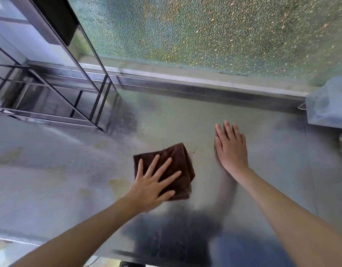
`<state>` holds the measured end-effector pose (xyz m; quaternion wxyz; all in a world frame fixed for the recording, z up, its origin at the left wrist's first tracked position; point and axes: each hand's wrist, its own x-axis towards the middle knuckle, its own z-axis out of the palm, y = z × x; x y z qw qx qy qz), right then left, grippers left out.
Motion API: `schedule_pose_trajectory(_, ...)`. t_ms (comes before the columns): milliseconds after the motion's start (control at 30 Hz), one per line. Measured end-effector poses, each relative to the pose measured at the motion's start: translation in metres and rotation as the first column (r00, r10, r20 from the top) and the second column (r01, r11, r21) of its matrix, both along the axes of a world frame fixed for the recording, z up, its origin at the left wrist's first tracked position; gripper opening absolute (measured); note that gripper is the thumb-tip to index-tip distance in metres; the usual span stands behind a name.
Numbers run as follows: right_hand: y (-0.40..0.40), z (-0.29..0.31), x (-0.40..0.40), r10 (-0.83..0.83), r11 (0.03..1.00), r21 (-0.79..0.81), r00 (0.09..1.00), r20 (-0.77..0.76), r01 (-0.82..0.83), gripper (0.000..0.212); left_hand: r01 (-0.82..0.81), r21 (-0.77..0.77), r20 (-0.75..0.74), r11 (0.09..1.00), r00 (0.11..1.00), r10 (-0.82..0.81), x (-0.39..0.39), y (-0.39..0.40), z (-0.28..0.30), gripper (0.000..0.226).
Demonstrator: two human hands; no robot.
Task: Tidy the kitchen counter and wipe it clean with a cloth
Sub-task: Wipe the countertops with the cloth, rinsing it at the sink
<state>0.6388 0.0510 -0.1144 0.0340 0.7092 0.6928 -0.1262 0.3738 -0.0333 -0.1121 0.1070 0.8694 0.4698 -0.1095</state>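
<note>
A folded dark brown cloth [180,162] lies on the stainless steel counter [185,120] near its middle. My left hand [153,185] presses flat on the cloth's near left part, fingers spread. My right hand [230,147] lies flat on the bare steel just right of the cloth, fingers together and pointing away from me, holding nothing. Yellowish stains [118,185] mark the counter to the left of the cloth.
A black metal rack [85,105] stands at the back left of the counter. A frosted window [204,31] runs along the back above a raised steel ledge [204,87]. A translucent plastic-covered object [328,105] sits at the right edge. The counter's front edge is near me.
</note>
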Motion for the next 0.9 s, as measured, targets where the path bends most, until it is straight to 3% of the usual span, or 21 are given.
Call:
schedule_pose_trajectory(100, -0.010, 0.011, -0.024, -0.041, 0.999, -0.009, 0.998, -0.042, 0.041, 0.048, 0.084, -0.020, 0.014, 0.996, 0.996, -0.084, -0.015, 0.003, 0.007, 0.052)
schedule_pose_trajectory(167, -0.029, 0.018, -0.055, -0.007, 0.997, 0.072, 0.990, -0.144, 0.017, 0.046, 0.086, -0.008, 0.075, 0.996, 0.993, -0.086, -0.034, 0.012, 0.012, 0.050)
schedule_pose_trajectory(267, -0.074, 0.026, -0.120, 0.146, 0.975, 0.197, 0.966, -0.213, -0.104, 0.045, -0.112, 0.009, 0.195, 0.994, 0.975, 0.108, -0.068, 0.018, 0.023, 0.054)
schedule_pose_trajectory(400, -0.107, 0.014, -0.187, 0.223, 0.972, -0.050, 0.970, -0.097, -0.228, 0.059, -0.254, -0.013, 0.010, 0.967, 0.967, 0.254, -0.129, 0.008, 0.023, 0.099)
schedule_pose_trajectory(467, -0.101, 0.004, -0.186, 0.221, 0.972, -0.075, 0.975, -0.033, -0.223, 0.060, -0.285, -0.071, -0.046, 0.956, 0.958, 0.282, -0.157, 0.006, 0.018, 0.120)
schedule_pose_trajectory(533, -0.081, 0.000, -0.175, 0.156, 0.987, -0.043, 0.988, -0.010, -0.157, 0.056, -0.300, -0.120, -0.067, 0.946, 0.954, 0.294, -0.170, 0.009, 0.015, 0.129)
schedule_pose_trajectory(600, -0.051, -0.002, -0.164, -0.014, 0.999, -0.035, 1.000, -0.007, 0.014, 0.056, -0.286, -0.118, -0.094, 0.951, 0.956, 0.276, -0.171, 0.011, 0.014, 0.132)
schedule_pose_trajectory(733, -0.016, -0.003, -0.176, -0.393, 0.918, 0.033, 0.917, -0.069, 0.395, 0.069, -0.278, -0.104, -0.130, 0.955, 0.956, 0.264, -0.171, 0.012, 0.009, 0.139)
schedule_pose_trajectory(800, -0.022, -0.004, -0.193, -0.399, 0.913, 0.047, 0.913, -0.086, 0.404, 0.067, -0.277, -0.098, -0.131, 0.956, 0.956, 0.263, -0.172, 0.012, 0.006, 0.138)
schedule_pose_trajectory(900, -0.057, -0.007, -0.226, -0.225, 0.968, 0.091, 0.970, -0.088, 0.233, 0.061, -0.268, -0.095, -0.109, 0.959, 0.960, 0.258, -0.172, 0.013, 0.005, 0.134)
